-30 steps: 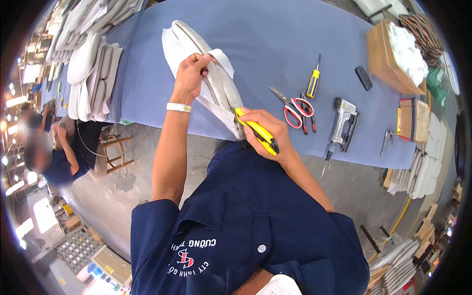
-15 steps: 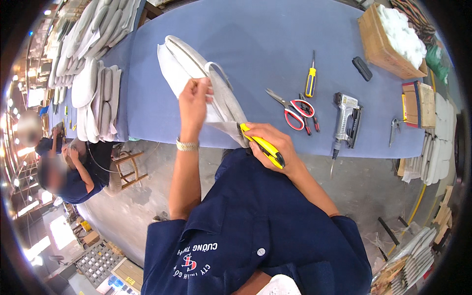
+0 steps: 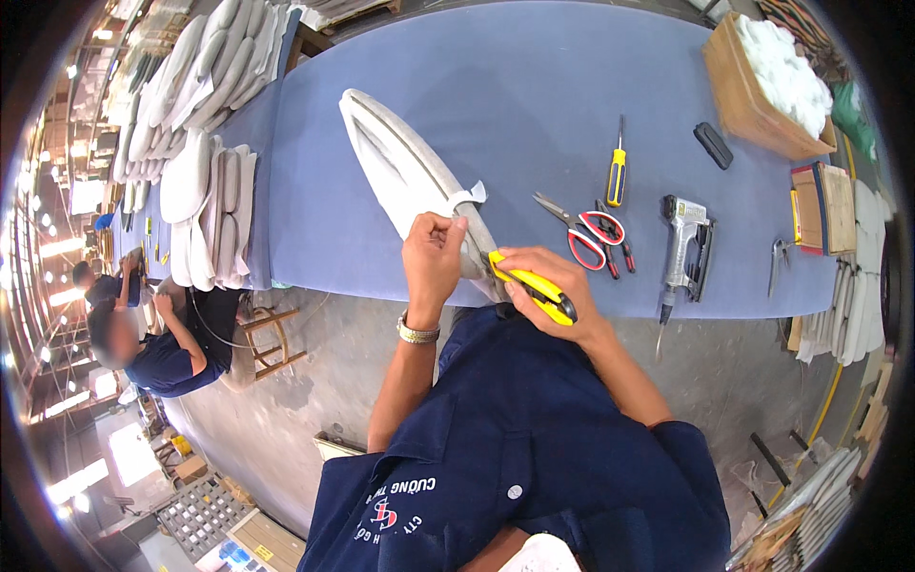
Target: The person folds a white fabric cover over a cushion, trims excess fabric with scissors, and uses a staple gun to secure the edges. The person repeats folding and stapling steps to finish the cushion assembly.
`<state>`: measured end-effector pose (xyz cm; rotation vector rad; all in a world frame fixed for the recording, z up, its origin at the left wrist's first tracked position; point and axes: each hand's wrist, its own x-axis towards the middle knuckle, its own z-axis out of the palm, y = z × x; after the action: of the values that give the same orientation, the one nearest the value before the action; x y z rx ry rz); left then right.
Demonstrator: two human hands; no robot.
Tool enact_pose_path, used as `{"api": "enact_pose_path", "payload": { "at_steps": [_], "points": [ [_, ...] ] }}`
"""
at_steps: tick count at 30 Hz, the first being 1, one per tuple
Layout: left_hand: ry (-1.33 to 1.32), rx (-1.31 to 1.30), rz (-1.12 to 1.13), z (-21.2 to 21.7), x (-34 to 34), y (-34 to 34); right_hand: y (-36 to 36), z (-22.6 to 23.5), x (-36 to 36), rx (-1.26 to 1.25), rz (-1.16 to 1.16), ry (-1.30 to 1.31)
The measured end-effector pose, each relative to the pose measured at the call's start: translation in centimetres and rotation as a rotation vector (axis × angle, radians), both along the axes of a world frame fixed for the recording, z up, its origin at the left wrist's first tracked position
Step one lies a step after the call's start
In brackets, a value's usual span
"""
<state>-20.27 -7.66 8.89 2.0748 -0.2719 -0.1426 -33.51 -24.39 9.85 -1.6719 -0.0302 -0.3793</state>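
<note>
A long, narrow upholstered pad (image 3: 415, 143) in light grey lies slantwise on the blue-covered table, its near end by my waist. White fabric (image 3: 381, 176) shows along its left side. My left hand (image 3: 434, 255), wearing a metal watch, is closed over the lower part of the pad, thumb and forefinger pinching a white fabric strip (image 3: 469, 196) that curls across the grey edge. In my right hand (image 3: 562, 286) is a yellow and black utility knife (image 3: 536, 290), its front end against the pad's near end. The blade itself is hidden.
Red-handled scissors (image 3: 583, 236), pliers (image 3: 618, 250), a yellow screwdriver (image 3: 618, 176), a black case (image 3: 712, 145) and a staple gun (image 3: 684, 250) lie to the right. A carton of white stuffing (image 3: 753, 105) stands beyond. Grey pads (image 3: 195, 191) are stacked left, near a seated co-worker (image 3: 176, 348).
My left hand has come down and right, closer to the knife. The curling strip now lies lower on the pad. My right hand keeps the knife at the pad's near end.
</note>
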Motion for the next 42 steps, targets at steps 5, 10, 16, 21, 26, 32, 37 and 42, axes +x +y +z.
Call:
{"api": "enact_pose_path", "payload": {
  "at_steps": [5,10,16,21,26,32,37,42],
  "points": [
    [0.476,-0.537,0.133,-1.7,0.4,1.0,-1.3,0.7,1.4,0.055,-0.089,-0.053],
    [0.560,-0.667,0.128,-1.7,1.1,1.5,-1.0,0.5,4.0,0.003,-0.104,-0.102],
    [0.602,-0.650,0.127,-1.4,1.0,1.3,0.2,-0.5,5.2,-0.072,-0.088,-0.112],
    [0.593,-0.688,0.133,-2.0,1.1,1.4,0.6,-0.6,4.9,-0.072,-0.065,-0.069],
    [0.626,-0.740,0.172,-2.3,1.0,1.9,0.8,-0.2,4.1,-0.091,-0.032,-0.052],
    [0.709,-0.843,0.210,-1.5,1.2,1.7,0.9,-0.3,2.3,-0.094,-0.025,-0.026],
    [0.739,-0.906,0.098,-1.8,1.2,1.9,1.0,0.1,1.1,-0.088,-0.043,0.026],
    [0.745,-0.921,0.149,-1.3,0.9,1.4,1.2,0.2,0.2,-0.140,-0.038,0.043]
  ]
}}
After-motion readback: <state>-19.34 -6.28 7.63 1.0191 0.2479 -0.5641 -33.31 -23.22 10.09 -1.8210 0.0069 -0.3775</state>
